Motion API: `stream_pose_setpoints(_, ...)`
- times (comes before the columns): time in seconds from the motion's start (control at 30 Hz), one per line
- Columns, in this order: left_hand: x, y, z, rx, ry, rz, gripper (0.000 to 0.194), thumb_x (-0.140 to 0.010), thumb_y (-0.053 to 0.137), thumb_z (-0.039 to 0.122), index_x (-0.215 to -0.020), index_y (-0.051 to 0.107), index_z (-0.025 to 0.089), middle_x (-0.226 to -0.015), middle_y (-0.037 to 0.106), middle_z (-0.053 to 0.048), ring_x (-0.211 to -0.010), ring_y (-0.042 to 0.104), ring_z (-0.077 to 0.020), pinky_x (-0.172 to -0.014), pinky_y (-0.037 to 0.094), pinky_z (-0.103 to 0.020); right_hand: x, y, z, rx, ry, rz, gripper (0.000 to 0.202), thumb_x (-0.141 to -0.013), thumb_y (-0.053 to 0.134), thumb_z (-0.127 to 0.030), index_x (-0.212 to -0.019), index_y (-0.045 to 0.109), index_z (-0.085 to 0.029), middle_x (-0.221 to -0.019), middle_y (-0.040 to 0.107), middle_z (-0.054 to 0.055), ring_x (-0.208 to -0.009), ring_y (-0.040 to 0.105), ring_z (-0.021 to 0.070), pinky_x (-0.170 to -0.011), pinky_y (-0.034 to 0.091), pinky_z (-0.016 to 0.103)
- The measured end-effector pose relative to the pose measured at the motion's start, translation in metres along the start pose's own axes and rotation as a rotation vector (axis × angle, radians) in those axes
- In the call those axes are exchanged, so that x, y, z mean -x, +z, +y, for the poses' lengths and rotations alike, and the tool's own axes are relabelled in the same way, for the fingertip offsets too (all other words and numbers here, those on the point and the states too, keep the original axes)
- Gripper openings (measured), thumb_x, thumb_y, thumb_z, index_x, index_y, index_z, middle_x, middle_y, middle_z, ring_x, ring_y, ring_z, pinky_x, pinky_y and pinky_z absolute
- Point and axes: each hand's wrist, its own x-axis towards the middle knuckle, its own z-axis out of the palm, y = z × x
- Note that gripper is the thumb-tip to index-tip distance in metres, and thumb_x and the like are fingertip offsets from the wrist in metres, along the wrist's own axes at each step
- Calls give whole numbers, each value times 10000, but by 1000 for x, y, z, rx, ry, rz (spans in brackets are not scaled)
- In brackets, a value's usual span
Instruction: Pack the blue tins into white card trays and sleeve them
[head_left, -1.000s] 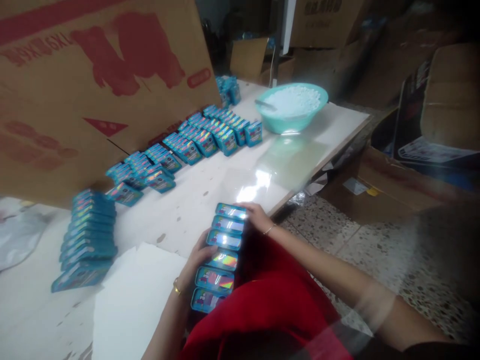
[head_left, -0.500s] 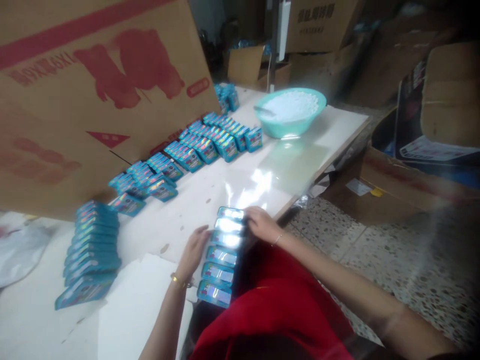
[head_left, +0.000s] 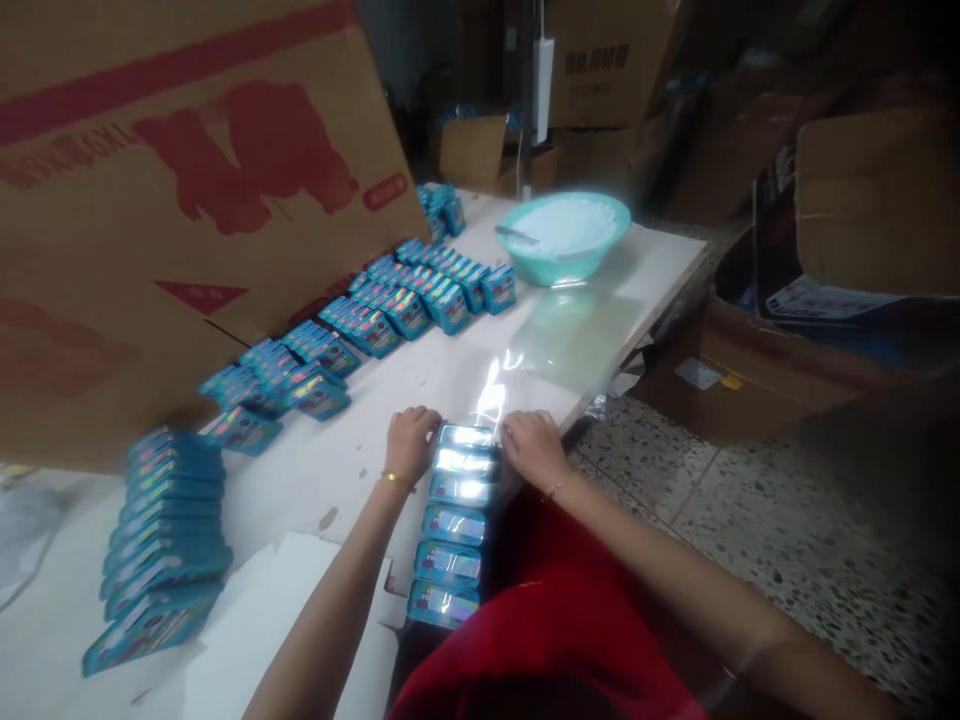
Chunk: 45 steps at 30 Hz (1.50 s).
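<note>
A row of several small blue cases (head_left: 453,525) with glossy tops runs away from my body along the table edge, between my two hands. My left hand (head_left: 412,445) is closed, its curled fingers at the far left corner of the row. On the opposite side, my right hand (head_left: 534,448) is closed too, with fingertips close to the far right corner. Whatever the fingertips pinch is too small and blurred to make out. Glare covers the tops of the farthest cases.
Stacked blue packs (head_left: 169,520) stand on the left, with more blue packs (head_left: 379,310) along a large cardboard box (head_left: 247,180). A turquoise bowl (head_left: 562,265) holds white material and a flat tool. Clear film (head_left: 577,340) lies before it. White card (head_left: 277,610) lies at front left.
My left hand has moved forward along the row to its far end, and its fingers have curled. My right hand stays by the far right corner. The view has shifted slightly.
</note>
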Motion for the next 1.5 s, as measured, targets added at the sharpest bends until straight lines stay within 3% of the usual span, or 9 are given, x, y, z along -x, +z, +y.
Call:
stream_pose_setpoints(0.17, -3, -14, -2, 17, 17, -9, 269, -875, 422, 266, -658, 561, 188, -656, 571, -47, -666, 484, -175, -675, 298, -316, -3, -8, -8, -3, -38, 47, 222, -926, 386, -227, -802, 561, -173, -748, 612, 36, -681, 505, 166, -701, 277, 295)
stream_pose_setpoints(0.33, -10, -16, -9, -93, 210, -136, 136, -810, 479, 199, -829, 612, 180, -783, 620, -85, -737, 512, -208, -674, 281, -340, -3, -7, -12, -22, -69, 15, 228, -919, 371, -186, -815, 574, -167, -765, 615, 48, -690, 513, 167, -689, 286, 284)
stream_pose_setpoints(0.5, -12, -16, -8, -120, 199, -147, 202, -826, 435, 171, -717, 605, 173, -696, 604, -87, -693, 506, -203, -658, 267, -346, -3, -14, -15, -94, -23, 33, 217, -915, 388, -205, -808, 575, -181, -776, 614, 31, -691, 523, 153, -672, 312, 262)
stream_pose_setpoints(0.73, -10, -34, -6, 152, 131, -139, 199, -820, 458, 201, -687, 605, 189, -649, 616, -18, -617, 508, -147, -667, 310, -304, 1, -34, -26, -174, 11, 45, 184, -885, 429, -210, -809, 596, -197, -790, 619, 11, -708, 547, 135, -647, 341, 232)
stream_pose_setpoints(0.93, 5, -37, -7, -124, 330, 63, 223, -853, 446, 182, -653, 543, 177, -611, 557, -32, -616, 449, -163, -619, 272, -323, 7, -34, -38, 34, -134, 160, 197, -856, 452, -149, -696, 563, -174, -649, 571, 6, -579, 466, 130, -593, 287, 266)
stream_pose_setpoints(1.13, 33, -36, -9, -116, 429, 145, 164, -871, 471, 181, -735, 562, 183, -602, 532, -13, -606, 413, -157, -637, 305, -316, 21, -30, -43, 68, -242, 215, 266, -878, 424, -145, -636, 529, -171, -590, 534, 10, -582, 444, 137, -627, 285, 276)
stream_pose_setpoints(1.3, 39, -29, -10, -114, 373, 194, 126, -863, 483, 171, -808, 596, 189, -627, 562, -15, -629, 441, -163, -647, 306, -318, 28, -17, -38, 62, 12, 92, 188, -852, 484, -262, -698, 550, -175, -635, 601, 17, -611, 515, 143, -627, 290, 266)
stream_pose_setpoints(1.4, 38, -19, -13, -119, 263, 228, 156, -852, 496, 201, -728, 589, 190, -605, 557, -20, -619, 455, -167, -622, 285, -318, 30, -11, -36, 107, 192, -50, 234, -851, 491, -379, -755, 575, -182, -650, 646, 26, -584, 554, 151, -583, 272, 265)
stream_pose_setpoints(1.5, 38, -5, -15, -94, 134, 240, 215, -846, 503, 223, -643, 561, 185, -571, 546, -17, -590, 463, -160, -616, 282, -312, 31, -8, -37, 161, 277, -180, 266, -877, 452, -392, -799, 600, -186, -707, 689, 50, -604, 596, 168, -575, 270, 267)
